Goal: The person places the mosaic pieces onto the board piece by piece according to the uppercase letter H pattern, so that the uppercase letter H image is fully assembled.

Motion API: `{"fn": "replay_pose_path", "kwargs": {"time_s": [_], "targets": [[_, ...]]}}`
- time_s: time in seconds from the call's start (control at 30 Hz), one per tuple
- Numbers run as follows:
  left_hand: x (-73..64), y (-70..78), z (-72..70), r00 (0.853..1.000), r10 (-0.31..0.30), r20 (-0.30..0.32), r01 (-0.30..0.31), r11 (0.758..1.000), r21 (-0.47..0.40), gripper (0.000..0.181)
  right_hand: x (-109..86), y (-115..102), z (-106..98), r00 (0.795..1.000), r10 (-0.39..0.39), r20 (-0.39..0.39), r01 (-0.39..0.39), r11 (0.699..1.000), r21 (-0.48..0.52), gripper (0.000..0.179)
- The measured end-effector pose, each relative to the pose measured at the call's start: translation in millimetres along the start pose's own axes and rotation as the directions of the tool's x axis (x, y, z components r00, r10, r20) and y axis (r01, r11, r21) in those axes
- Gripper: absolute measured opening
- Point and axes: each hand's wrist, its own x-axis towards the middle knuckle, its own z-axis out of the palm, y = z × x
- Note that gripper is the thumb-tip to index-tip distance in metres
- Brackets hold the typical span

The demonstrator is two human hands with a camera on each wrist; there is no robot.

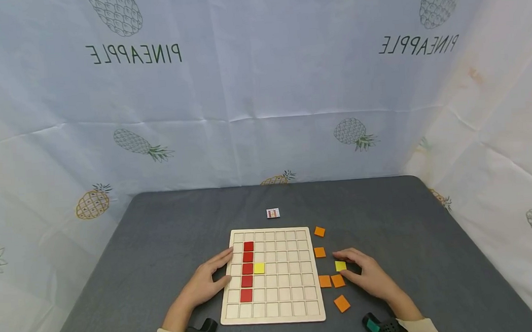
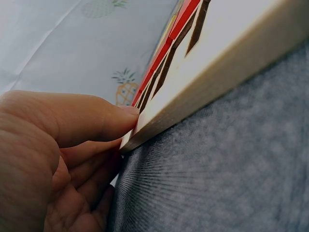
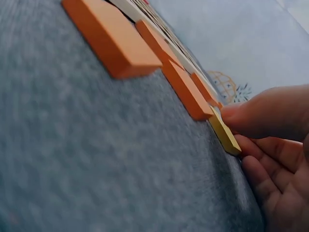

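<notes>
Pineapple-print cloth stands behind the grey surface. Towards its near edge lies my gridded wooden board, my left hand touching it with spread, relaxed fingers. My right hand, the nearer, curves around a loose yellow tile, square without a long axis, between board and the surface's right edge; whether I'm pinching it, I can't tell.
</notes>
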Motion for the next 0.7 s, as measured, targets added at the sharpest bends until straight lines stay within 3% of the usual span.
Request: {"fn": "replay_pose_path", "kwargs": {"time_s": [0.4,0.7], "targets": [[-0.2,-0.6,0.0,1.0,0.006,-0.002,-0.006,1.0,0.005,0.057,-0.7,0.9,-3.8,1.0,-0.012,0.026,0.013,0.999,-0.042,0.03],[0.1,0.6,-1.0,1.0,-0.004,0.0,0.004,1.0,0.005,0.057,-0.2,-6.7,-3.3,0.996,0.091,0.008,-0.091,0.996,-0.013,0.029]]}}
